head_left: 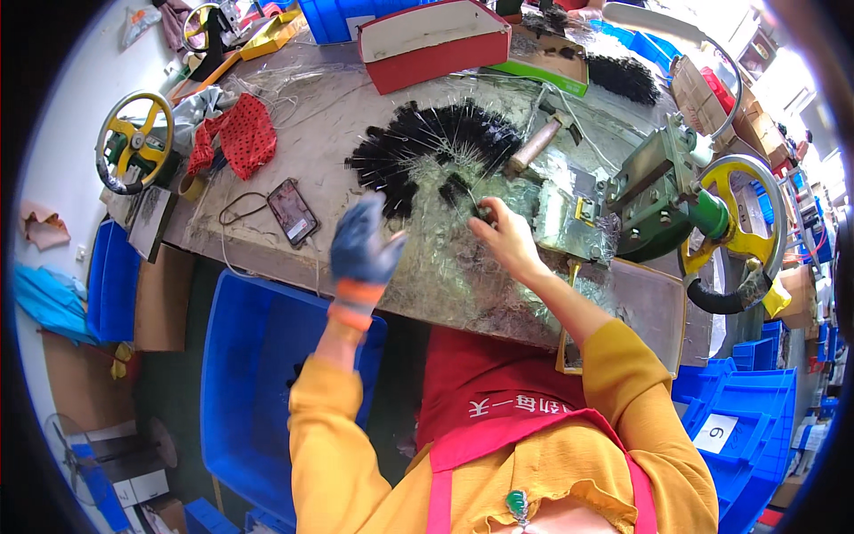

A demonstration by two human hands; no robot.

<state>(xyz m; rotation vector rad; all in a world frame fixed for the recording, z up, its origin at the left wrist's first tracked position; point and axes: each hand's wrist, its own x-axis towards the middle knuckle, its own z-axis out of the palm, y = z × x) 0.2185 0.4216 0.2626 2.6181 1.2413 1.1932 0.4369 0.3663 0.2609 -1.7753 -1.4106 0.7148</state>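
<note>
Right hand fingers pinched on a black bristle tuft at frame centre, gloved left hand fingers spread, just left, above the worktop.

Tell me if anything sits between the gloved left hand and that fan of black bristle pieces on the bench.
Nothing visible does. The left hand, in a blue glove, hangs open above the bench edge, just below the fan of black bristle pieces. Only bare benchtop and clear film lie between. The right hand pinches a small dark piece off to the side.
</note>
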